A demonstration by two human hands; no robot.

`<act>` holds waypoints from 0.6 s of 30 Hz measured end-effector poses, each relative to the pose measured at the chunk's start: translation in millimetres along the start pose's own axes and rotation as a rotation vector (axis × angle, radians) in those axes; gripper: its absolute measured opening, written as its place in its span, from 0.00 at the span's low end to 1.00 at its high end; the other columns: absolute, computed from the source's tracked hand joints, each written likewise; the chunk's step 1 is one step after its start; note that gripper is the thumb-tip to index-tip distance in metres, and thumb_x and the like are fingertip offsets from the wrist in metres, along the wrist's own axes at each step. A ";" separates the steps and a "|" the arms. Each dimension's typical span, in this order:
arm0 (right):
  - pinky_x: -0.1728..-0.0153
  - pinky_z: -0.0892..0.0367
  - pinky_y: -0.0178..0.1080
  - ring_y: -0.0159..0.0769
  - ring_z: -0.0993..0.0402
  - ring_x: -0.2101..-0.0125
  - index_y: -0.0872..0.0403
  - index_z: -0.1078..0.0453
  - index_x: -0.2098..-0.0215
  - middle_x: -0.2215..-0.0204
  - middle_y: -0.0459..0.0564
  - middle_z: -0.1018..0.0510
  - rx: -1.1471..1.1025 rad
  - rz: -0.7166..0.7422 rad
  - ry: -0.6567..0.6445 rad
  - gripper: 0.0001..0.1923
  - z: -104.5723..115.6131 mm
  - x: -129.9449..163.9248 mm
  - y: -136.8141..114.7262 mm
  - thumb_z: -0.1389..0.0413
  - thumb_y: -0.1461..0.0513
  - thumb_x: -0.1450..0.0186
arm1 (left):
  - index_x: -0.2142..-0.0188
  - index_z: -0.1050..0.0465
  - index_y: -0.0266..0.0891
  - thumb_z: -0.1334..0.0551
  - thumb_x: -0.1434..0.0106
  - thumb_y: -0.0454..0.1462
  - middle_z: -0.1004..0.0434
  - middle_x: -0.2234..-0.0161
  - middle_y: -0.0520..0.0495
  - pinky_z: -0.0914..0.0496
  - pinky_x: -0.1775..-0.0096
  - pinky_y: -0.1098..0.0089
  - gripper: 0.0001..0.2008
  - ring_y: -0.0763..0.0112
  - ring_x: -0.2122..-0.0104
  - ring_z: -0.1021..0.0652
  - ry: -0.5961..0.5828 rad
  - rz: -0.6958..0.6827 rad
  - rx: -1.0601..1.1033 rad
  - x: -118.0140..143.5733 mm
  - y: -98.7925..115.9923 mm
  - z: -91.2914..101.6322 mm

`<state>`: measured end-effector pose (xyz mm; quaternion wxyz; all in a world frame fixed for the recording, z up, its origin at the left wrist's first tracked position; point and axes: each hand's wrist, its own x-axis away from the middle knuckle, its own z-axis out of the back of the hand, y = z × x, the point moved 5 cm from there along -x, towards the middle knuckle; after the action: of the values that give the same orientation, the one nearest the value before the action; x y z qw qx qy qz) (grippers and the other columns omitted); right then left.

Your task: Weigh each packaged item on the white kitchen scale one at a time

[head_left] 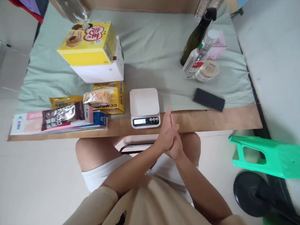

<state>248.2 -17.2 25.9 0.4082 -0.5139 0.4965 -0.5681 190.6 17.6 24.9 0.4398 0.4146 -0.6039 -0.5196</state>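
My left hand [166, 136] and my right hand [176, 147] are pressed together palm to palm at the front edge of the table. Their fingers lie closed against each other, some pointing toward the table, and no object shows in them. Just left of the fingertips is a white kitchen scale [145, 103], its small display lit and its weighing plate bare. To the right of my hands a black phone [209, 99] lies flat on the green cloth [155, 50].
At left, a yellow snack box [85, 43] rests on a white box [101, 72]. Before them lie a smaller yellow box [118, 97], a wrapped snack [97, 97] and a brown packet [62, 116]. Bottles [195, 43] and a lidded tub [208, 71] stand at right. A green stool [274, 156] is beside the table.
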 end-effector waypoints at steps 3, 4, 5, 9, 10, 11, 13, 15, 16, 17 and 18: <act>0.28 0.37 0.53 0.41 0.35 0.30 0.50 0.33 0.34 0.38 0.55 0.24 -0.027 -0.032 0.043 0.37 19.8 1.8 -4.0 0.60 0.39 0.29 | 0.30 0.43 0.44 0.43 0.34 0.43 0.44 0.27 0.41 0.49 0.24 0.49 0.33 0.56 0.25 0.42 -0.109 -0.054 -0.038 -41.4 17.9 -18.8; 0.30 0.34 0.51 0.42 0.33 0.32 0.50 0.32 0.35 0.39 0.55 0.24 -0.040 -0.030 0.051 0.36 30.0 0.4 -8.9 0.59 0.39 0.29 | 0.32 0.42 0.42 0.43 0.34 0.43 0.42 0.28 0.39 0.47 0.24 0.50 0.32 0.57 0.27 0.39 -0.151 -0.069 -0.060 -55.0 24.9 -26.0; 0.32 0.31 0.50 0.42 0.30 0.33 0.49 0.31 0.37 0.39 0.55 0.24 -0.053 -0.010 0.067 0.34 42.7 -3.8 -16.2 0.56 0.40 0.30 | 0.33 0.41 0.41 0.44 0.34 0.42 0.40 0.29 0.38 0.45 0.25 0.52 0.30 0.58 0.28 0.38 -0.177 -0.078 -0.084 -68.6 31.6 -32.9; 0.36 0.30 0.51 0.43 0.23 0.41 0.48 0.26 0.49 0.43 0.55 0.22 -0.040 0.222 0.390 0.21 117.3 -55.8 -56.1 0.45 0.47 0.36 | 0.39 0.37 0.36 0.44 0.32 0.42 0.37 0.32 0.33 0.43 0.26 0.56 0.23 0.57 0.30 0.36 -0.158 -0.020 -0.183 -124.5 49.1 -60.2; 0.38 0.30 0.49 0.42 0.22 0.44 0.49 0.27 0.52 0.44 0.56 0.22 0.001 0.235 0.495 0.18 136.4 -77.2 -62.5 0.44 0.50 0.36 | 0.42 0.36 0.34 0.44 0.31 0.42 0.36 0.33 0.31 0.41 0.27 0.55 0.22 0.55 0.31 0.34 -0.152 0.015 -0.205 -138.4 50.1 -67.9; 0.41 0.29 0.47 0.40 0.21 0.46 0.50 0.27 0.54 0.46 0.57 0.21 0.037 0.228 0.583 0.15 153.7 -101.0 -66.5 0.43 0.53 0.37 | 0.44 0.35 0.34 0.43 0.31 0.43 0.35 0.35 0.29 0.38 0.28 0.54 0.20 0.52 0.32 0.32 -0.138 0.056 -0.219 -152.0 49.5 -75.4; 0.48 0.29 0.43 0.36 0.21 0.51 0.50 0.31 0.58 0.47 0.57 0.22 0.115 0.184 0.680 0.11 181.1 -152.6 -68.7 0.47 0.58 0.38 | 0.45 0.34 0.35 0.40 0.32 0.43 0.36 0.35 0.29 0.37 0.29 0.53 0.20 0.48 0.33 0.32 -0.097 0.128 -0.224 -177.2 44.6 -89.2; 0.51 0.31 0.40 0.31 0.22 0.53 0.51 0.33 0.57 0.47 0.56 0.23 0.219 0.178 0.709 0.12 200.7 -202.1 -67.1 0.52 0.61 0.37 | 0.42 0.37 0.37 0.36 0.33 0.43 0.38 0.32 0.31 0.40 0.27 0.53 0.24 0.47 0.30 0.35 -0.050 0.160 -0.189 -198.4 36.8 -101.1; 0.53 0.31 0.39 0.30 0.23 0.54 0.51 0.34 0.56 0.47 0.56 0.24 0.252 0.183 0.688 0.13 207.5 -224.7 -64.4 0.54 0.61 0.37 | 0.40 0.38 0.38 0.35 0.34 0.44 0.40 0.31 0.33 0.43 0.26 0.54 0.27 0.47 0.28 0.38 -0.029 0.159 -0.154 -207.1 32.8 -106.2; 0.55 0.32 0.39 0.29 0.24 0.55 0.51 0.35 0.55 0.47 0.56 0.25 0.268 0.187 0.669 0.14 213.5 -244.6 -60.6 0.55 0.62 0.37 | 0.38 0.40 0.39 0.35 0.34 0.44 0.41 0.30 0.35 0.44 0.25 0.54 0.29 0.48 0.27 0.40 -0.015 0.153 -0.113 -214.5 29.1 -110.7; 0.56 0.32 0.38 0.28 0.25 0.57 0.51 0.36 0.53 0.47 0.56 0.25 0.280 0.194 0.637 0.15 217.8 -262.1 -56.2 0.56 0.61 0.37 | 0.36 0.41 0.40 0.35 0.34 0.44 0.42 0.29 0.37 0.45 0.24 0.55 0.31 0.48 0.26 0.42 -0.008 0.153 -0.070 -220.5 25.6 -114.7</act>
<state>502.6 216.5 29.8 0.3515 -0.2007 0.5626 -0.7209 359.2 201.6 36.6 0.4899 0.3495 -0.6173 -0.5068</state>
